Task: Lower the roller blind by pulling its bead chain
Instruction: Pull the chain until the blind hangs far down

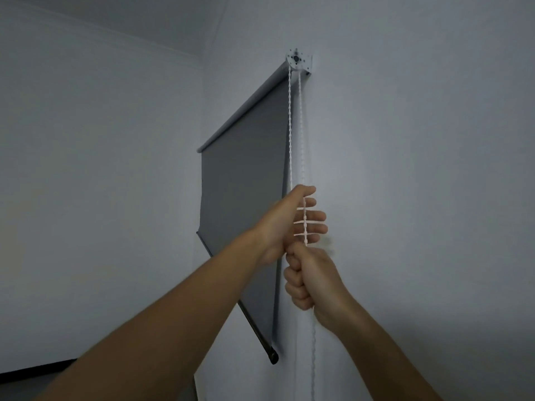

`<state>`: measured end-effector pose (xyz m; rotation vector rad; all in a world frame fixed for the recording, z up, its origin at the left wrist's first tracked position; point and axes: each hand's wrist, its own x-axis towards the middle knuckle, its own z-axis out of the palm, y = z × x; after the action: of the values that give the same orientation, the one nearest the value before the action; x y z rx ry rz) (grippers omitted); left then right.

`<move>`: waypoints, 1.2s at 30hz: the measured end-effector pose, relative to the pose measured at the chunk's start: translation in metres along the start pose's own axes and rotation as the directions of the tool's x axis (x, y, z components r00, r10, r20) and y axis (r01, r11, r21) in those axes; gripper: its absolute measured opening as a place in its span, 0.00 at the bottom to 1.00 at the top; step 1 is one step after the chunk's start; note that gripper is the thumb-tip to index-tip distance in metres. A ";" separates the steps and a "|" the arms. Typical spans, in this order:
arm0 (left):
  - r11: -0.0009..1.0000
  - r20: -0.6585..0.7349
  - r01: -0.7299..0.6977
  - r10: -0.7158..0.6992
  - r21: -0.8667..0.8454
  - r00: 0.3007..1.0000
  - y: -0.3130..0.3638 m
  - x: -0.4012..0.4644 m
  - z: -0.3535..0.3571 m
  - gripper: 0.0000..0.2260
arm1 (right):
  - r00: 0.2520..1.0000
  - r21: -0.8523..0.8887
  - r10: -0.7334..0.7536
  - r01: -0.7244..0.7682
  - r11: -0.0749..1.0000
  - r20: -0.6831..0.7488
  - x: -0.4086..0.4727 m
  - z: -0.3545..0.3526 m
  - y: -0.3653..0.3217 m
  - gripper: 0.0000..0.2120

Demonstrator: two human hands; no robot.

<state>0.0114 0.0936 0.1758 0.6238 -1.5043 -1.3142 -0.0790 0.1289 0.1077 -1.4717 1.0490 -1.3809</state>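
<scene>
A grey roller blind (pixel 246 198) hangs from a white tube and end bracket (pixel 298 60) on the wall, its dark bottom bar (pixel 260 331) low at the centre. A white bead chain (pixel 293 125) drops in two strands from the bracket. My left hand (pixel 289 224) reaches up with fingers spread around the chain, one strand running across them. Just below it, my right hand (pixel 309 282) is closed in a fist on the chain, whose tail hangs down beneath the wrist.
Pale walls meet in a corner left of the blind. A dark edge (pixel 34 370) shows at the lower left. The wall to the right of the chain is bare.
</scene>
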 end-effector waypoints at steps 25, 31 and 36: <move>0.881 -0.142 -0.260 0.338 0.395 0.930 -0.058 -0.029 0.012 0.20 | 0.996 0.199 -0.061 0.047 0.979 0.064 0.039 -0.012 -0.064 0.13; 0.883 -0.133 -0.246 0.321 0.399 0.938 -0.085 -0.044 0.012 0.23 | 0.997 0.296 -0.017 -0.007 0.955 0.080 0.054 -0.007 -0.086 0.16; 0.885 -0.106 -0.231 0.296 0.404 0.949 -0.097 -0.055 0.013 0.21 | 0.996 0.383 -0.090 0.092 0.919 -0.023 0.056 -0.003 -0.074 0.25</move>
<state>-0.0017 0.1194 0.0673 0.7278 -1.6576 -0.7394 -0.0772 0.0970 0.1946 -1.2363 0.6680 -1.5543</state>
